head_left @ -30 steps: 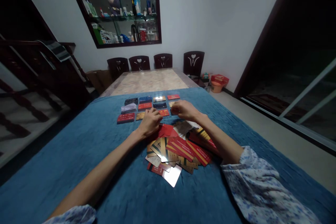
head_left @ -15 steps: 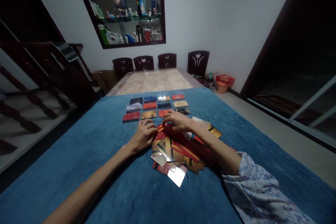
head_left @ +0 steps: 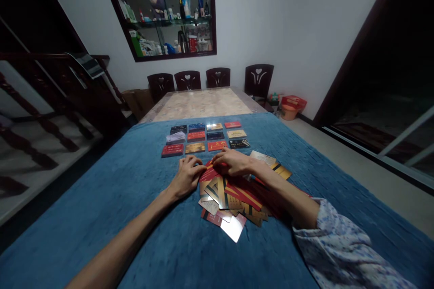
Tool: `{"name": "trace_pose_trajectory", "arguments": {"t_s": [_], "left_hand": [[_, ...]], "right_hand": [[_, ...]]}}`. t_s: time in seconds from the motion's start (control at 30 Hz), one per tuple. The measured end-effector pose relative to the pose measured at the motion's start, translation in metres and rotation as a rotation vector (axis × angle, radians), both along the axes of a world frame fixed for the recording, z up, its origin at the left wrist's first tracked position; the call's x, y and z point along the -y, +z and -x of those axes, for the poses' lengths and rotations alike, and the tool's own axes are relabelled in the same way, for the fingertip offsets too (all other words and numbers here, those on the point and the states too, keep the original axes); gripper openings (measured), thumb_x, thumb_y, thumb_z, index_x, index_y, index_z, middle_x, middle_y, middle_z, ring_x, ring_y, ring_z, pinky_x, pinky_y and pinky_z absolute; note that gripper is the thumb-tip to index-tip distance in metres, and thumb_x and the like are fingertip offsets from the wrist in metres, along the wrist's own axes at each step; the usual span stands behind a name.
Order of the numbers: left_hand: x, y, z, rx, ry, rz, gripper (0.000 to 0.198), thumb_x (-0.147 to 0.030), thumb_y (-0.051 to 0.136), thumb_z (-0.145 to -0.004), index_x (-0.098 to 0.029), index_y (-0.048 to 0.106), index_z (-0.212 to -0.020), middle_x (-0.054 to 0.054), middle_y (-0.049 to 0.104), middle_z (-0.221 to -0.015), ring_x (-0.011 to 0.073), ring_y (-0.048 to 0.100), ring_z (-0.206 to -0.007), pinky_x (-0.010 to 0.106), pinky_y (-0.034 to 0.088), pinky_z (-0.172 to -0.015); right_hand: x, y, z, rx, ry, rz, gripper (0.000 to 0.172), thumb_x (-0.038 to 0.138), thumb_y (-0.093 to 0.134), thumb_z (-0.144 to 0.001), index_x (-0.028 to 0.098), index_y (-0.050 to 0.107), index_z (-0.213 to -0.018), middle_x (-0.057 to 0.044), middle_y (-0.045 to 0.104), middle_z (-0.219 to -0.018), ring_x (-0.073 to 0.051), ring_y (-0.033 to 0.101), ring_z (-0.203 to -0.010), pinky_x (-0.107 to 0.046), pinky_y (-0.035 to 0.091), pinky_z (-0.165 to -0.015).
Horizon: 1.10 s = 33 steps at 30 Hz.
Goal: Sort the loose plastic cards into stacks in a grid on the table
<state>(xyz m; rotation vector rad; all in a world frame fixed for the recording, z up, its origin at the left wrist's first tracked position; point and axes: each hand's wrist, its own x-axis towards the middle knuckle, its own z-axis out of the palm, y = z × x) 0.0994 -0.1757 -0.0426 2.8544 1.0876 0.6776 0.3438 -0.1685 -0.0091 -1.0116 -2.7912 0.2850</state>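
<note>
A loose heap of cards, many red, gold and white, lies spread on the blue cloth in front of me. My left hand [head_left: 188, 175] rests at the heap's left edge, fingers curled and thumb against a red card [head_left: 208, 173]. Over the top of the heap, my right hand [head_left: 233, 162] has its fingertips bent down and closed on the same red card; its palm hides part of the pile. Nearest to me lie a shiny white card [head_left: 233, 227] and a dark red card [head_left: 210, 216]. Gold cards [head_left: 226, 196] overlap in the middle, and a gold card with a black stripe [head_left: 281, 171] sticks out beyond my right wrist.
Beyond my hands stand neat card stacks in three rows, including a red stack [head_left: 172, 150], a gold stack [head_left: 195, 147] and a black stack [head_left: 239, 143]. The blue cloth [head_left: 142, 235] covers the near table; bare marble tabletop [head_left: 203, 103] and chairs [head_left: 259, 80] lie beyond.
The view has shifted slightly, moving everything a little rightward. My right hand has lowered a little toward me, uncovering more of the orange-red stack behind it. The left hand stays at the red card.
</note>
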Motion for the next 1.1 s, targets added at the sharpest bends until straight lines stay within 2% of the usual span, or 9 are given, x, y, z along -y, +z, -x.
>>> {"name": "trace_pose_trajectory", "arguments": {"t_s": [0.23,0.37,0.57,0.73,0.93,1.1], "left_hand": [[-0.001,0.000,-0.002,0.009,0.029,0.041,0.028,-0.021,0.052,-0.094,-0.025,0.074,-0.111,0.009,0.069,-0.109,0.0253,0.051,-0.108,0.047,0.039,-0.093],[-0.002,0.000,-0.003,0.026,0.014,0.065,0.029,-0.020,0.050,-0.095,-0.024,0.074,-0.111,0.008,0.070,-0.103,0.0245,0.051,-0.105,0.046,0.038,-0.095],[-0.003,0.000,-0.003,0.032,0.014,0.098,0.031,-0.014,0.050,-0.093,-0.022,0.074,-0.111,0.008,0.072,-0.103,0.0250,0.051,-0.108,0.046,0.037,-0.096],[-0.003,0.000,-0.001,0.019,0.025,0.100,0.036,-0.007,0.048,-0.089,-0.022,0.074,-0.108,0.007,0.072,-0.105,0.0249,0.051,-0.110,0.046,0.037,-0.096],[-0.002,0.001,0.001,0.049,0.027,0.081,0.035,-0.009,0.046,-0.090,-0.023,0.075,-0.103,0.006,0.073,-0.103,0.0249,0.052,-0.110,0.046,0.034,-0.097],[0.002,0.003,0.005,0.167,-0.033,0.039,0.032,-0.015,0.042,-0.092,-0.020,0.074,-0.095,0.005,0.073,-0.096,0.0241,0.055,-0.102,0.046,0.033,-0.094]], "right_hand": [[-0.002,-0.006,0.001,-0.010,0.009,-0.016,0.029,0.029,0.071,-0.084,0.018,0.073,-0.111,-0.010,0.069,-0.124,-0.027,0.058,-0.105,-0.041,0.040,-0.096],[-0.002,-0.010,0.001,0.003,-0.019,-0.071,0.031,0.033,0.070,-0.086,0.020,0.072,-0.114,-0.010,0.067,-0.124,-0.027,0.055,-0.103,-0.040,0.042,-0.092],[-0.003,-0.011,-0.001,0.016,0.010,-0.105,0.034,0.036,0.066,-0.090,0.020,0.070,-0.119,-0.011,0.067,-0.125,-0.025,0.054,-0.100,-0.041,0.041,-0.091],[-0.005,-0.011,-0.001,-0.008,0.069,-0.132,0.027,0.033,0.067,-0.091,0.021,0.072,-0.114,-0.010,0.070,-0.121,-0.023,0.056,-0.096,-0.039,0.039,-0.090],[-0.008,-0.013,-0.003,-0.076,0.122,-0.161,0.024,0.034,0.062,-0.095,0.019,0.073,-0.110,-0.008,0.075,-0.106,-0.021,0.055,-0.091,-0.036,0.040,-0.089],[-0.010,-0.019,-0.004,-0.168,0.114,-0.277,0.023,0.032,0.058,-0.097,0.019,0.076,-0.101,-0.007,0.076,-0.091,-0.019,0.054,-0.083,-0.034,0.043,-0.082]]}}
